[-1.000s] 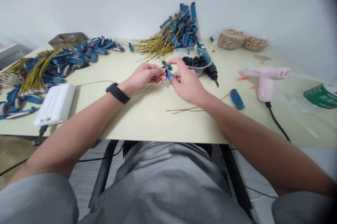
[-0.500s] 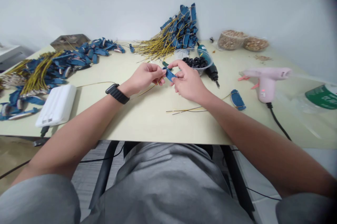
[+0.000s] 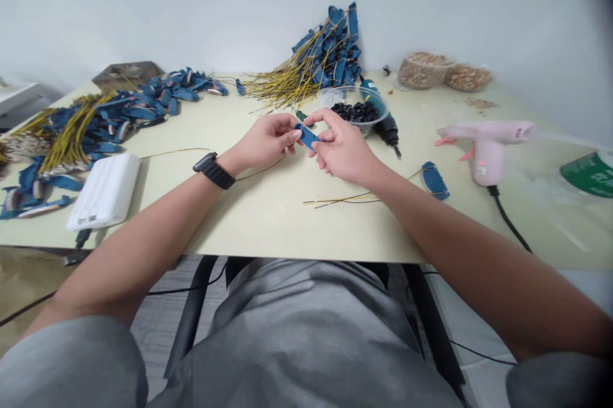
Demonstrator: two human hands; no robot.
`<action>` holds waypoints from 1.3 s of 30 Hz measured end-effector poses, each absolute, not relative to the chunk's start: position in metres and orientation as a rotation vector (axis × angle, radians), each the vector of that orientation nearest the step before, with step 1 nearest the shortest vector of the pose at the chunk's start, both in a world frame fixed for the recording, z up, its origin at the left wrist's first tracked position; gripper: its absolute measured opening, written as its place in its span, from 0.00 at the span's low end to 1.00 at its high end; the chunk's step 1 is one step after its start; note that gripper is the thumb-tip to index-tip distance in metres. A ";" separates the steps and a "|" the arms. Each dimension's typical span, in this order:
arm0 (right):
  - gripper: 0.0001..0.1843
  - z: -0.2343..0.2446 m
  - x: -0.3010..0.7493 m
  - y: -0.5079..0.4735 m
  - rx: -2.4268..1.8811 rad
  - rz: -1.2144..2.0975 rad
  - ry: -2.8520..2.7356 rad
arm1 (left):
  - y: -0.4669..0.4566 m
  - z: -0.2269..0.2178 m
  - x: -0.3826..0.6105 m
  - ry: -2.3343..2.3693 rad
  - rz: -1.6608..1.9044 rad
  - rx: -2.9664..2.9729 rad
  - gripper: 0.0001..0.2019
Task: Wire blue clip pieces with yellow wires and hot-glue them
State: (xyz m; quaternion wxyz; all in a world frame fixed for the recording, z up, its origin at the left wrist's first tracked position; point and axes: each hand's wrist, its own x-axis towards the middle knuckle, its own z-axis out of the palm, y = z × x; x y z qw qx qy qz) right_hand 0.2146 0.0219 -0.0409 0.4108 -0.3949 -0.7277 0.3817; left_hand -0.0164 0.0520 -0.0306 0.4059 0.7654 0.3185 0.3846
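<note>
Between my two hands is a small blue fabric-covered piece (image 3: pixel 309 136), tilted down to the right. My left hand (image 3: pixel 269 140) pinches its left end with thumb and fingers, and a thin wire (image 3: pixel 263 170) trails from beneath that hand toward the lower left. My right hand (image 3: pixel 341 145) is closed on the other end of the piece, its index finger arched above it. Just behind the hands stands a clear plastic bowl (image 3: pixel 383 115) with small black pieces (image 3: pixel 357 113) in it. The fingers partly hide the blue piece.
A pink glue gun (image 3: pixel 489 149) stands on the right, near another blue piece (image 3: pixel 434 181) with wires. Behind the bowl lie a rotary tool (image 3: pixel 385 124) and a blue-and-yellow wired heap (image 3: pixel 330 53). More blue pieces (image 3: pixel 138 105) and a white power bank (image 3: pixel 104 191) are on the left.
The blue piece shows a little more, turned slightly between my fingers. My left fingers have shifted along its end, and the trailing wire has swung a little to the left.
</note>
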 end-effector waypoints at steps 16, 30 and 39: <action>0.16 -0.032 0.220 0.016 -0.832 0.249 -2.000 | 0.042 -0.034 0.001 0.767 1.300 1.986 0.33; 0.22 -0.034 0.218 0.018 -0.480 -0.028 -1.889 | 0.024 -0.020 0.005 0.967 1.523 2.294 0.06; 0.24 -0.036 0.218 0.016 -0.611 0.033 -1.904 | 0.024 -0.021 0.004 0.841 1.570 2.335 0.04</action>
